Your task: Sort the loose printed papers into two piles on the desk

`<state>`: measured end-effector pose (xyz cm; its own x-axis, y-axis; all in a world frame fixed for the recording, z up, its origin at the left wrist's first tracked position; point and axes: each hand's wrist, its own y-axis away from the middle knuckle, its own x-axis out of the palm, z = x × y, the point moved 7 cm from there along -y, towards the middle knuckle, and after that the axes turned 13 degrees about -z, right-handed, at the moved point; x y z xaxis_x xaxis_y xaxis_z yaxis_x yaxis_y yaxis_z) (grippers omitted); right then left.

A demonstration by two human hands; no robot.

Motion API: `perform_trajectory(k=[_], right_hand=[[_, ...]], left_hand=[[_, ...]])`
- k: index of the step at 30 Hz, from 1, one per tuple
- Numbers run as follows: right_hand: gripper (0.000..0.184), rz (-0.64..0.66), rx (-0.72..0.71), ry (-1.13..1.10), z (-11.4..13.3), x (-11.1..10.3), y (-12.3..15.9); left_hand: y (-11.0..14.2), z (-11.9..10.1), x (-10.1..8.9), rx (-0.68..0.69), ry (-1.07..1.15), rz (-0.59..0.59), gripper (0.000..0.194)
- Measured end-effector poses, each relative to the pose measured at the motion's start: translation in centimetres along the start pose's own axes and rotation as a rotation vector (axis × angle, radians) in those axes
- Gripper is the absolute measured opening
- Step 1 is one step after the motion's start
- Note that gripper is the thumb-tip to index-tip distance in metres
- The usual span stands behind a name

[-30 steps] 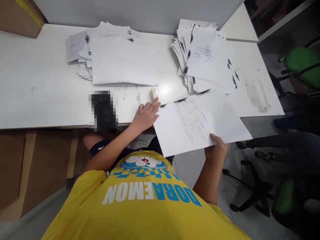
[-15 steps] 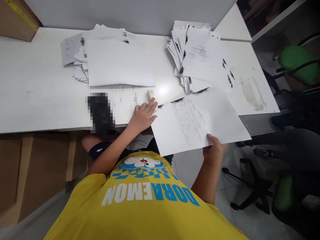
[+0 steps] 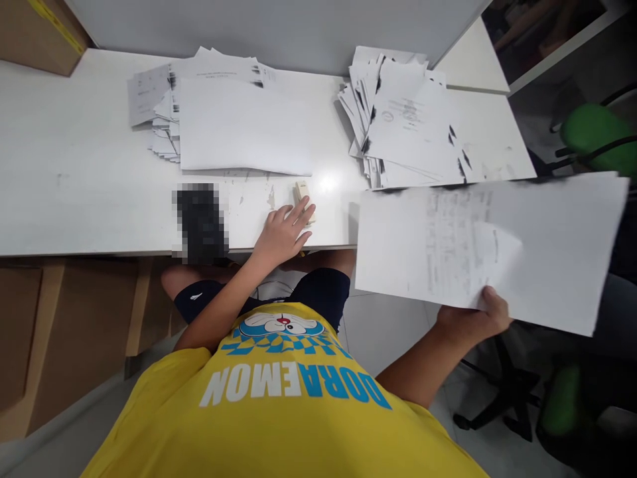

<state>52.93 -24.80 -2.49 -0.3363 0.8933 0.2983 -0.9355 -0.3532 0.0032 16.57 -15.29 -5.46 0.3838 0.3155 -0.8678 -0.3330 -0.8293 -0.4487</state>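
My right hand (image 3: 480, 315) pinches a few printed sheets of paper (image 3: 557, 252) by the lower edge, thumb on top. The sheets hang in the air off to the right, past the front edge of the desk, with a dark smudged strip along their far edge. Near the desk's front edge, my left hand (image 3: 281, 232) lies with its fingers stretched out and apart. Its fingertips rest on a small cream stapler (image 3: 301, 191), partly covered by them. A dark pixelated object (image 3: 199, 222) lies to the left of this hand.
A stack of papers (image 3: 243, 126) sits at the desk's back left, and a messier stack (image 3: 403, 126) at the back right. Behind the white desk (image 3: 99, 192) rises a grey partition (image 3: 279, 30). A cardboard box (image 3: 44, 33) stands at far left; a green chair (image 3: 597, 136) is at right.
My right hand has swung the sheets rightward, away from the stapler and my left hand. My left hand stays at the stapler.
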Motion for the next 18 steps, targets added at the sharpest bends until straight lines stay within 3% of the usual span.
perform_trajectory(k=[4, 8, 12, 15, 18], right_hand=[[0.039, -0.042, 0.099, -0.059, 0.4, -0.1, 0.0], [0.042, -0.037, 0.050, -0.077, 1.1, 0.1, -0.2], [0.034, -0.126, -0.020, -0.117, 1.1, 0.6, -0.7], [0.028, -0.164, 0.057, -0.187, -0.5, 2.2, -1.1], [0.019, -0.170, 0.126, -0.277, -2.4, 5.3, -1.2]], left_hand=[[0.0, -0.1, -0.1, -0.002, 0.001, 0.019, 0.055], [0.0, -0.1, 0.0, -0.002, 0.003, 0.025, 0.056], [0.0, -0.1, 0.0, -0.001, 0.004, 0.033, 0.056], [0.0, -0.1, 0.0, -0.007, 0.005, 0.051, 0.056], [0.1, -0.2, -0.1, -0.009, 0.002, 0.060, 0.057]])
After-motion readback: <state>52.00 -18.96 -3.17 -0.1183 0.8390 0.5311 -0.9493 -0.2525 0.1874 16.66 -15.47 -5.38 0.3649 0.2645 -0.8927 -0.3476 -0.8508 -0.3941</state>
